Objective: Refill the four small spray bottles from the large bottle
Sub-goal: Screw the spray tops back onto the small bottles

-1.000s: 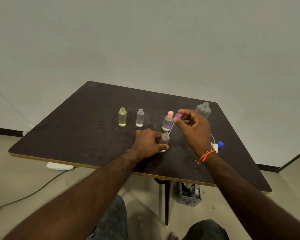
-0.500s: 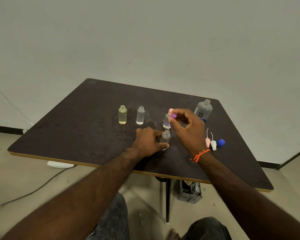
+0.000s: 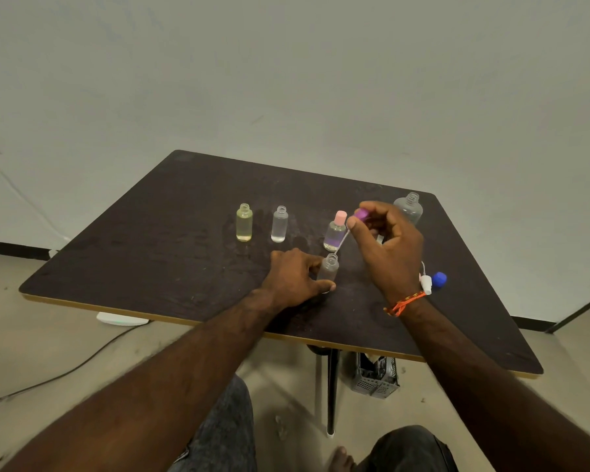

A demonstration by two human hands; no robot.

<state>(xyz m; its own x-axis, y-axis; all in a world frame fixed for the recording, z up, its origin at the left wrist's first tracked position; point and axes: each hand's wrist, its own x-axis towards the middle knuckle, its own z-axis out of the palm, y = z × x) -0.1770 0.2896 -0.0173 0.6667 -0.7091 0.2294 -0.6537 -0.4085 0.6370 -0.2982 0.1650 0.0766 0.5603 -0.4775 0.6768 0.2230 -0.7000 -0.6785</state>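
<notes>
On the dark table (image 3: 150, 253), open small bottle (image 3: 328, 270) between both hands.

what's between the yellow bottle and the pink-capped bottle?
In the head view, one uncapped clear small bottle stands between the yellow bottle and the pink-capped bottle, apart from both; otherwise bare table.
</notes>
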